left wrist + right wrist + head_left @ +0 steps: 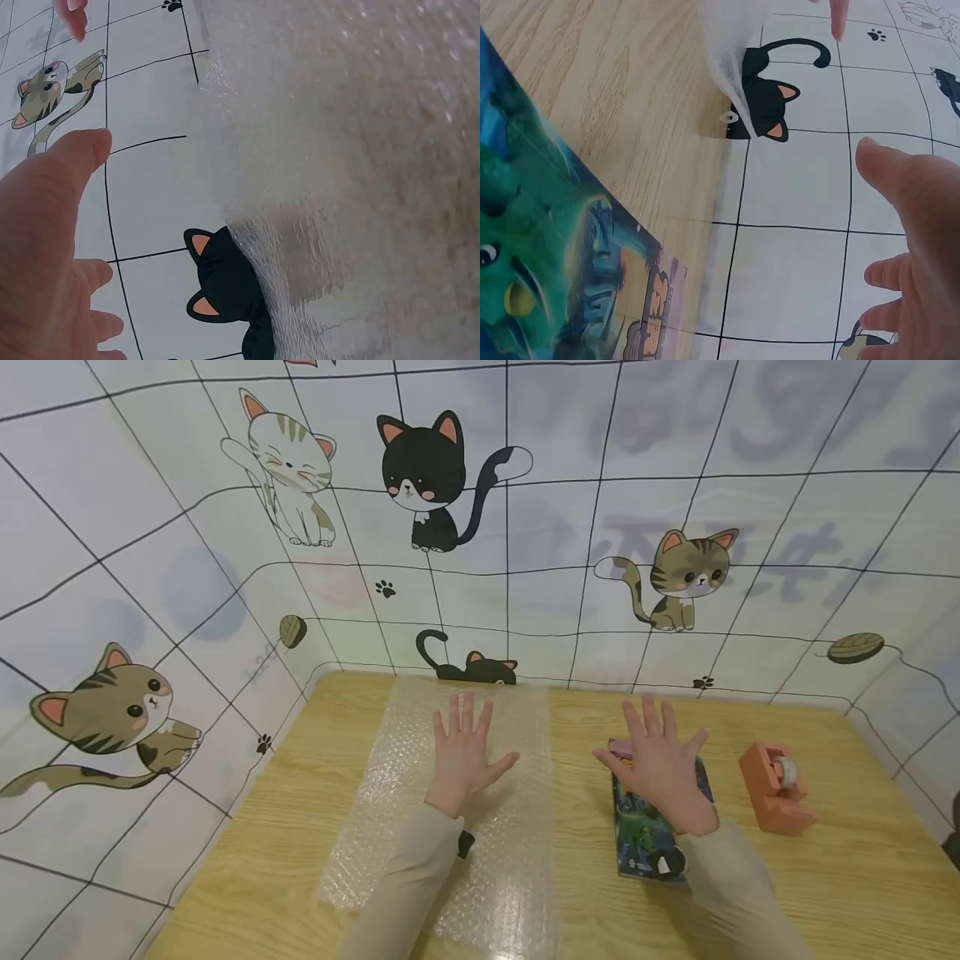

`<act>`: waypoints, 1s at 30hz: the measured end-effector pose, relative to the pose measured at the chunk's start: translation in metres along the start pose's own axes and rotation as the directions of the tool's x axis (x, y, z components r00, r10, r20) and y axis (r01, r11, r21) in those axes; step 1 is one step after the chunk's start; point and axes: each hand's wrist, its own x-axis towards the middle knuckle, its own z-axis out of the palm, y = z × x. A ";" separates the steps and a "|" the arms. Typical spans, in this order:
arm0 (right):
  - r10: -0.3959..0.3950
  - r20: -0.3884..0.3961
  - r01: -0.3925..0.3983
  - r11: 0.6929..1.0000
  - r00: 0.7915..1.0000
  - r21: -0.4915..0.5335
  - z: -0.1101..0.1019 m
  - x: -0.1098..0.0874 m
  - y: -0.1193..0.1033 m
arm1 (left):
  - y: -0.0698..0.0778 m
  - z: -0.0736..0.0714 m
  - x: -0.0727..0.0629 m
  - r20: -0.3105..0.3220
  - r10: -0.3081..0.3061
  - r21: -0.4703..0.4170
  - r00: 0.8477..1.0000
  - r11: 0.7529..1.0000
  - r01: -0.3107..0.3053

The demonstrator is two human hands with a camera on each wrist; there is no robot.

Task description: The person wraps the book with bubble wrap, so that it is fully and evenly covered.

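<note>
My left hand (463,762) is spread above a sheet of bubble wrap (390,810), fingers straight and holding nothing. The clear wrap lies flat on the table, its far end reaching the patterned wall; it fills much of the left wrist view. My right hand (663,768), also spread with straight fingers, hovers over a colourful illustrated book (641,843) and hides its upper middle. In the right wrist view the cover (540,225) shows green and blue artwork with a pink strip at one end. Thumbs of both hands point toward each other.
An orange tape dispenser (776,802) with a roll of tape stands right of the book. Light wood table (255,843) lies under everything. A white cloth wall with black grid lines and cartoon cats (423,477) closes off the back and sides.
</note>
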 end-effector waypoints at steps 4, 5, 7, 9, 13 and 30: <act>-0.014 0.021 0.013 0.999 1.000 0.043 0.003 -0.002 -0.002 | -0.009 0.001 0.002 0.013 -0.008 -0.095 1.000 0.995 0.009; -0.025 0.026 0.023 0.999 0.999 0.048 0.004 -0.003 -0.003 | -0.013 0.000 0.002 0.024 -0.012 -0.125 1.000 0.992 0.014; -0.052 0.029 0.051 0.997 0.998 0.060 0.005 -0.006 -0.005 | -0.023 -0.003 0.003 0.046 -0.019 -0.201 0.999 0.979 0.028; -0.091 0.019 0.089 0.993 0.996 0.077 0.007 -0.009 -0.008 | -0.035 -0.006 0.005 0.068 -0.030 -0.258 0.997 0.965 0.047; -0.158 0.018 0.154 0.978 0.987 0.140 0.011 -0.015 -0.013 | -0.064 -0.012 0.009 0.065 -0.060 -0.325 0.996 0.942 0.078; -0.208 0.240 0.092 0.904 0.948 0.418 0.032 -0.057 -0.047 | -0.171 0.018 0.028 0.207 -0.189 -0.515 0.960 0.813 0.271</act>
